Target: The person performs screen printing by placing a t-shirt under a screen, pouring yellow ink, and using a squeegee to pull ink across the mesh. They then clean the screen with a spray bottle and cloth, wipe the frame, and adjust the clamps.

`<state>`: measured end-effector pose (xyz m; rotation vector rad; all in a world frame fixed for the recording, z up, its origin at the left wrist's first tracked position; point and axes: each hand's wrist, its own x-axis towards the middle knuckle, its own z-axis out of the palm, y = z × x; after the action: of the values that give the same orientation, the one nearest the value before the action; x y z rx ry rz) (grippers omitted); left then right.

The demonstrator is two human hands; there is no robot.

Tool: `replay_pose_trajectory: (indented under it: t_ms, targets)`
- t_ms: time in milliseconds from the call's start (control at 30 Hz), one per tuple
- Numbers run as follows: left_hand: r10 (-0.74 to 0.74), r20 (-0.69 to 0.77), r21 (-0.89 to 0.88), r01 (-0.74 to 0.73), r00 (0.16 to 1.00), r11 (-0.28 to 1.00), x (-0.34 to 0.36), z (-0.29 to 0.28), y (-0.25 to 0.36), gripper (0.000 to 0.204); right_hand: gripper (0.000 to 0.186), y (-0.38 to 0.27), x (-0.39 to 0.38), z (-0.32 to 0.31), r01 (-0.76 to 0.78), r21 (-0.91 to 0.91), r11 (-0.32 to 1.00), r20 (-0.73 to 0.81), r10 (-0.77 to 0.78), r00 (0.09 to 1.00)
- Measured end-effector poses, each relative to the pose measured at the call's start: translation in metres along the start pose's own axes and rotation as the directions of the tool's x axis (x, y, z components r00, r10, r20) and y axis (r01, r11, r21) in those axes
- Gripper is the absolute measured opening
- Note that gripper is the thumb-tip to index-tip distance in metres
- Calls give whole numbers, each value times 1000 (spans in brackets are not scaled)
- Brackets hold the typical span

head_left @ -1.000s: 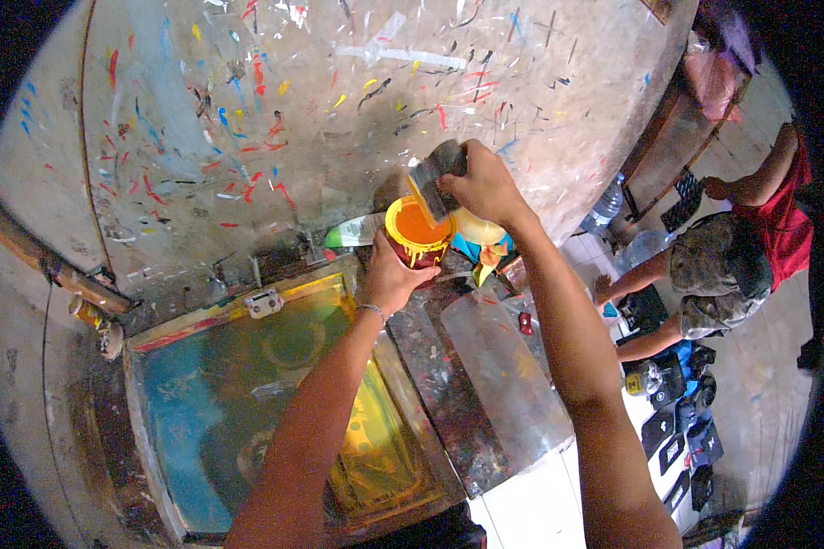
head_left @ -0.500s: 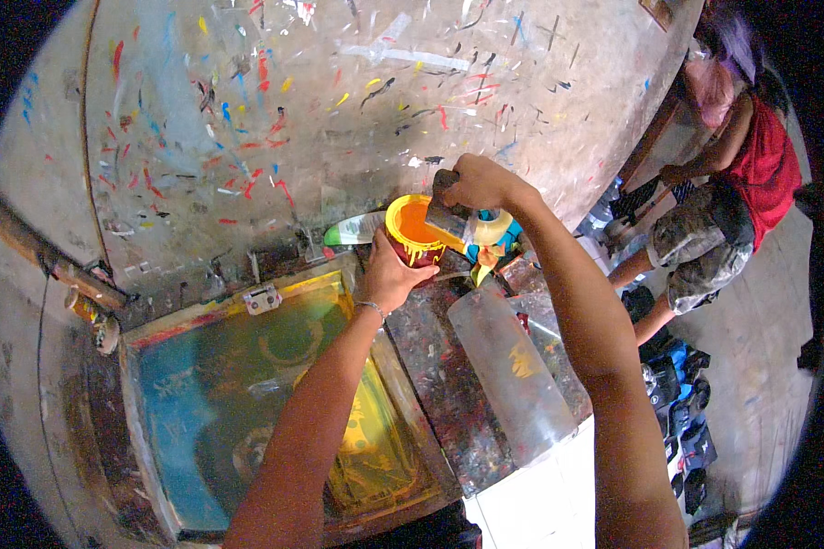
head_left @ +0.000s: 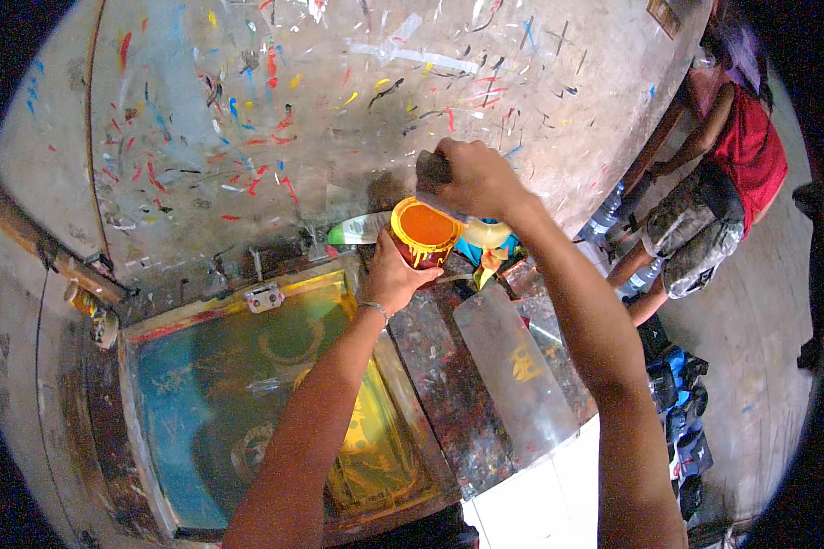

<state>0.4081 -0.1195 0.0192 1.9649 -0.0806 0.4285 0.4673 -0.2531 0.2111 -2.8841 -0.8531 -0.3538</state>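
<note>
My left hand (head_left: 399,273) is wrapped round a paint tub (head_left: 423,258), whose rim and outside are smeared with yellow. Orange paint (head_left: 427,223) shows inside it. Just above the tub's right rim, my right hand (head_left: 476,178) grips a small squeegee (head_left: 433,170) by its dark handle. Its blade is now mostly hidden beside the rim. Below and left lies a framed printing screen (head_left: 201,403), its mesh blue-green on the left and yellow on the right. Behind the tub, a roll of tape (head_left: 487,233) sits among coloured scraps.
A clear plastic sheet (head_left: 513,366) lies on the paint-stained table (head_left: 439,384). A paint-marked wall (head_left: 339,119) rises beyond. At right a person in a red top (head_left: 751,146) bends over near bottles (head_left: 606,212). Dark and blue items (head_left: 677,403) line the floor.
My right hand has drawn the squeegee slightly up and left across the tub's rim, with the blade now less visible. The person at right has shifted slightly left. My left hand still holds the tub.
</note>
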Motion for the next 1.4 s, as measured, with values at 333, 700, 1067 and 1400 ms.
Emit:
replay_pose_trajectory:
  t_ms: [333,700,1067,1400]
  targets:
    - [227,89,81,-235,970,969,4,23,-63,101,31,-69,-35,75,-5,-233,973,-314,-70,947]
    - [94,135,-416,-30,986,909,13,42,-85,106,36,-80,-5,83,-86,45,995,-490,97,866]
    - [-54,29,-36,55,998,998,2,-1,-1,113,50,-34,-33,39,-164,189,968,-317,218,923]
    - [2,38,-22,-1,999,1000,1,0,-7,104,42,-49,-41,77,-64,-14,998,-351,55,935]
